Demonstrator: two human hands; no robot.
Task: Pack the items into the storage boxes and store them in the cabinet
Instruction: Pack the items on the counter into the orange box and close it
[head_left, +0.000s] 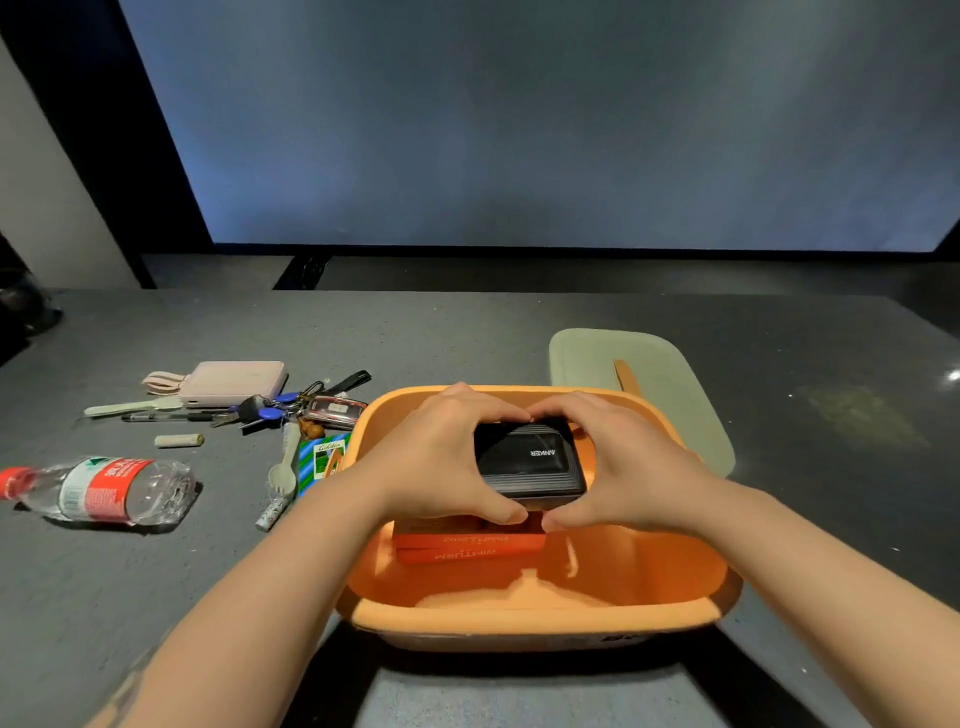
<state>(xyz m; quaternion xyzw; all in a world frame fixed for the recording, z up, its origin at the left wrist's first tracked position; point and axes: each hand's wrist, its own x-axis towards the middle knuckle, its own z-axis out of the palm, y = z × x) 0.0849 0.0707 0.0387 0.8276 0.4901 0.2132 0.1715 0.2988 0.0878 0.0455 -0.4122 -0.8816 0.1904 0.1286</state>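
Observation:
An orange storage box (530, 618) stands on the dark table in front of me. Inside it, my left hand (441, 457) and my right hand (618, 462) together grip a black Anker power bank (524, 460), held just above an orange-red flat box (467, 548) lying in the storage box. The storage box's pale green lid (665, 384) lies flat behind it to the right.
Left of the box lie a pink power bank (234, 382), a bunch of keys (291, 408), a pen (166, 417), a small battery (179, 440), a plastic spoon-fork (284, 465), a green-blue striped packet (322, 462) and a crushed water bottle (104, 491). A large dark screen (545, 130) rises behind the table.

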